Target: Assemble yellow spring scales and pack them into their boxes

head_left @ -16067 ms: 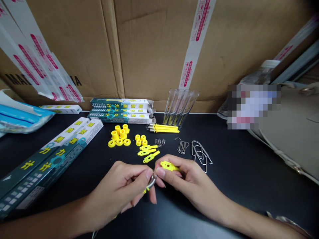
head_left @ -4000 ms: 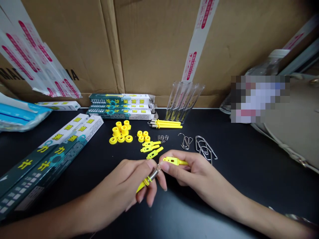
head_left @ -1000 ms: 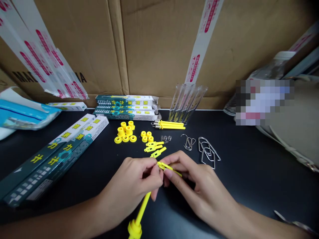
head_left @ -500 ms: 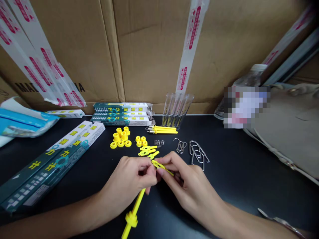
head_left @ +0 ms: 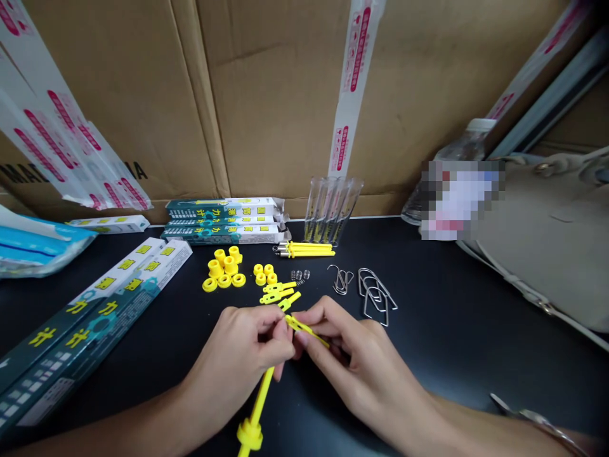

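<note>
My left hand [head_left: 250, 349] is closed, thumb against forefinger, and a yellow plastic rod [head_left: 261, 397] comes out below it. That rod carries a yellow collar [head_left: 250, 435] near the bottom edge of the view. Opposite, my right hand [head_left: 356, 358] pinches a small slotted yellow plastic piece [head_left: 301, 326]. The piece's looped end meets my left fingertips; whatever lies between them there is hidden. Just beyond my hands lie more slotted yellow pieces [head_left: 278, 295], with small springs [head_left: 299, 275] behind them.
Yellow flanged caps [head_left: 229, 264] and small rings [head_left: 265, 274] lie left of centre. Metal hooks [head_left: 340, 279] and larger wire loops [head_left: 375, 292] sit to the right. Behind stand clear tubes [head_left: 333, 209], yellow rods with springs [head_left: 309, 250] and boxes [head_left: 223, 222]. A bag [head_left: 537, 241] bounds the right.
The whole view has shifted slightly, with the background moving left. Both hands keep nearly the same pose, the slotted piece still between them.
</note>
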`<state>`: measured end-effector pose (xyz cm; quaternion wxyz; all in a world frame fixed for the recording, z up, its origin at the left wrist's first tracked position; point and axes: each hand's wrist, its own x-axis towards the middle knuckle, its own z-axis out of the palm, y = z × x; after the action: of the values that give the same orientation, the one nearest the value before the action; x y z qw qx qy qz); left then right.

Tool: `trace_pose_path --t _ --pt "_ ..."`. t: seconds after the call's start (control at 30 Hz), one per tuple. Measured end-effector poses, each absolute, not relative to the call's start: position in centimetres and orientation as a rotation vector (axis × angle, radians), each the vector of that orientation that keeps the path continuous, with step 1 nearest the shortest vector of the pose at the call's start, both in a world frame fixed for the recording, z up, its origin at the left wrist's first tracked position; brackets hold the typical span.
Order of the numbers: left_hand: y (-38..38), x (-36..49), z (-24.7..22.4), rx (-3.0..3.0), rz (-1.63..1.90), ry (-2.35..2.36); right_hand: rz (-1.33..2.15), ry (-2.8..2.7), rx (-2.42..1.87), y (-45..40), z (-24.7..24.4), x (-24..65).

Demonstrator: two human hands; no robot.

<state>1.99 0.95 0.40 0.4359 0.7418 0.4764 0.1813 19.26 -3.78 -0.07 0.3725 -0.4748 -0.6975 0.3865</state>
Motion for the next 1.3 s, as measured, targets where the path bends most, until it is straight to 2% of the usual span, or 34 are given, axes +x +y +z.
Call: trace_pose_path --t 1.3 --pt "0.86 2.52 0.33 1.824 0.414 1.254 0.855 -1.759 -1.234 -3.96 -0.43 18.93"
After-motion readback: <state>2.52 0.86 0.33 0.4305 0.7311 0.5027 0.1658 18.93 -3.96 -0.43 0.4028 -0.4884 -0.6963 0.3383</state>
